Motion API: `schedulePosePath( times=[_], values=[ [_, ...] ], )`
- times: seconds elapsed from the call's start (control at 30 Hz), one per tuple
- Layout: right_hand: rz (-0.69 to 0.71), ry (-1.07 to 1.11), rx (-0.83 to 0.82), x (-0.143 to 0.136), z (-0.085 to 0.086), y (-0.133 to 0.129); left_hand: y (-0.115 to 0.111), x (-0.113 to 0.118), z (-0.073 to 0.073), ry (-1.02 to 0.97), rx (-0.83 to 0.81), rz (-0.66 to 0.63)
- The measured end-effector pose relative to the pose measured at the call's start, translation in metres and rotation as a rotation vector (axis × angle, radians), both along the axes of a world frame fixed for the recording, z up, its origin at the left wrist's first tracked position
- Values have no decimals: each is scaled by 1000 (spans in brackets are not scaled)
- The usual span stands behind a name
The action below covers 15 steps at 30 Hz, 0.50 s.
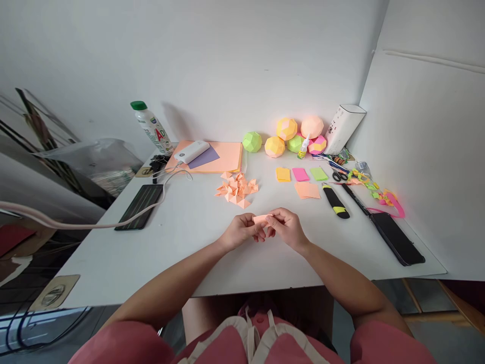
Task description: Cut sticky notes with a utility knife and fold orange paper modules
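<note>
A small folded peach paper (262, 219) is held between my two hands above the white table (182, 253). My left hand (242, 230) pinches its left end, and my right hand (287, 227) grips the right end with thumb and fingers. Behind my left hand lies a pile of folded peach paper pieces (237, 189). Flat peach sheets (307, 190) rest beyond my right hand, with small orange (283, 174), pink (300, 174) and green (319, 174) paper stacks behind them.
Several paper balls (275, 146) and a glue bottle (303, 147) stand near the wall. To the right are a cutter (335, 201), scissors (339, 176) and a black case (396, 237). At left are a phone (140, 207), a cable, a power bank (192, 151) and a bottle (153, 129).
</note>
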State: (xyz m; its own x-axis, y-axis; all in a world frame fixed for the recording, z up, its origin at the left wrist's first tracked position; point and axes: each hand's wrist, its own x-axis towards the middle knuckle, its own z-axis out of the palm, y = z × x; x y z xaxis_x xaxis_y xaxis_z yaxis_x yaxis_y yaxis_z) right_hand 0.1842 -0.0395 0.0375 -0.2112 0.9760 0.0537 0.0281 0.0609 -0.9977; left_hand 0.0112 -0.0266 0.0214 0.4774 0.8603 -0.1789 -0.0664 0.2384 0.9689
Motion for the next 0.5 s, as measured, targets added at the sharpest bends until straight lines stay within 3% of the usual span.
schedulePosePath(
  times=[0.27,0.5],
  values=[
    [-9,-12,30,0,-2,0,-2,-1,-2,55,-17,-37],
    [-12,25,2,-1,4,1,-4,1,1,2,79,-70]
  ],
)
